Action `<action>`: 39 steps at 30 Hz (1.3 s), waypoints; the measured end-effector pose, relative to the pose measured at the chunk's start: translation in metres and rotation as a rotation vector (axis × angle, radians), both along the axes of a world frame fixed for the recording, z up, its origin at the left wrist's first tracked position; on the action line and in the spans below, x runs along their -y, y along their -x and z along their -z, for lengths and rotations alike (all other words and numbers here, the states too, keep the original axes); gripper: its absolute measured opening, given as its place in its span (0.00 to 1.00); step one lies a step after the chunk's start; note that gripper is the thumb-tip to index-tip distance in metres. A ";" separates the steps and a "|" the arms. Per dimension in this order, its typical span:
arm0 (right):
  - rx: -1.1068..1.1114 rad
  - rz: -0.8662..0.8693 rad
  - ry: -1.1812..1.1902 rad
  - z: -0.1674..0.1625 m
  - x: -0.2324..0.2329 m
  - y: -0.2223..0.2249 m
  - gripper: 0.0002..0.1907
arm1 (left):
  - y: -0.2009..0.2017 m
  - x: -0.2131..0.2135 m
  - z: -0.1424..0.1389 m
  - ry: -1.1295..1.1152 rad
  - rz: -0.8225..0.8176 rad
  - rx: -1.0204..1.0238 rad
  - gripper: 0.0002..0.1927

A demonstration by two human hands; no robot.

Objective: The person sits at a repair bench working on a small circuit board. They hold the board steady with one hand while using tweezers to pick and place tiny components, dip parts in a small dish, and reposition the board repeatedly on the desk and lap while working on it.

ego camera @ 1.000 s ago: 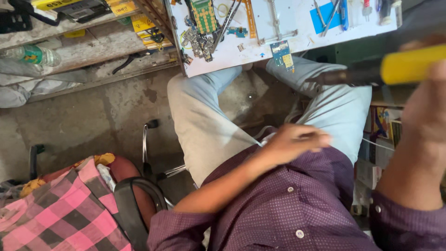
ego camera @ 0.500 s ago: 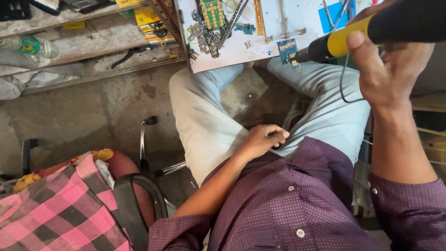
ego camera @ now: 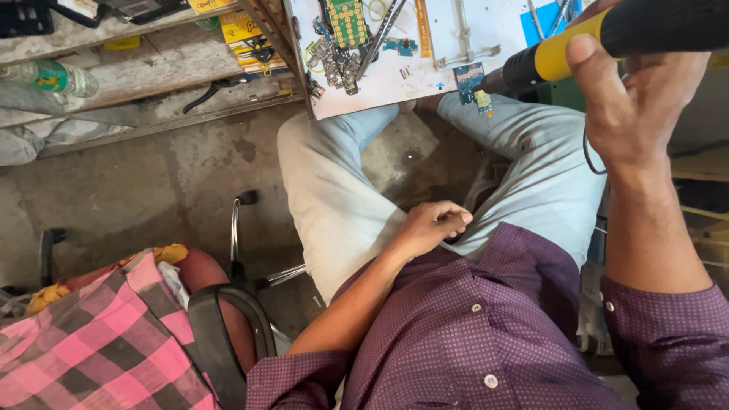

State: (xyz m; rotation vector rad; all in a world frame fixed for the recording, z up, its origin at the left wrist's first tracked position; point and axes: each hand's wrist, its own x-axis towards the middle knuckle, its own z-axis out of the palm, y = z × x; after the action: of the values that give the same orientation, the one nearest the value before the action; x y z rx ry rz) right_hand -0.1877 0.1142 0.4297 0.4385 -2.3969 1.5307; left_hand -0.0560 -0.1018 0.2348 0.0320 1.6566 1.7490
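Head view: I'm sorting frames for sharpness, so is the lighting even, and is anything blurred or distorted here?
Head view: daylight is soft and even, with no harsh glare on the white work board; the right hand and its yellow-and-black handheld tool sit close to the lens, oversized and slightly soft; the left hand on the lap is sharp; wide-angle stretch bends the frame edges.

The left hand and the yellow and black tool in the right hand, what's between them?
In the head view, only the light trouser leg lies between the left hand, resting on the lap, and the tool held by the right hand.
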 end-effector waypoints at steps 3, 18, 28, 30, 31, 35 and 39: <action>0.014 0.013 0.033 0.000 0.006 -0.004 0.12 | -0.003 0.005 0.003 0.001 0.001 -0.001 0.18; -0.226 0.362 0.358 0.084 -0.059 -0.105 0.18 | 0.037 -0.090 -0.164 -0.408 -0.136 -0.388 0.31; 0.390 0.855 -0.196 0.121 -0.085 -0.149 0.19 | 0.080 -0.177 -0.187 -0.286 -0.131 -0.411 0.30; 0.210 0.656 -0.208 0.104 -0.060 -0.153 0.12 | 0.092 -0.175 -0.196 -0.146 -0.106 -0.475 0.27; 0.269 0.649 -0.216 0.087 -0.046 -0.163 0.08 | 0.096 -0.171 -0.201 -0.062 -0.089 -0.498 0.25; -0.352 0.621 -0.444 0.023 -0.025 -0.168 0.20 | 0.113 -0.162 -0.211 -0.105 -0.203 -0.653 0.21; -0.188 0.708 -0.577 -0.011 -0.055 -0.124 0.36 | 0.124 -0.180 -0.209 0.004 -0.221 -0.831 0.19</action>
State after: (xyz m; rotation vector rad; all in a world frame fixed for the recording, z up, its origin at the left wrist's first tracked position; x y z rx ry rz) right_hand -0.0640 0.1695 0.4405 -0.1641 -2.4160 0.4778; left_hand -0.1804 0.0781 0.4437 0.6773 2.3032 2.0446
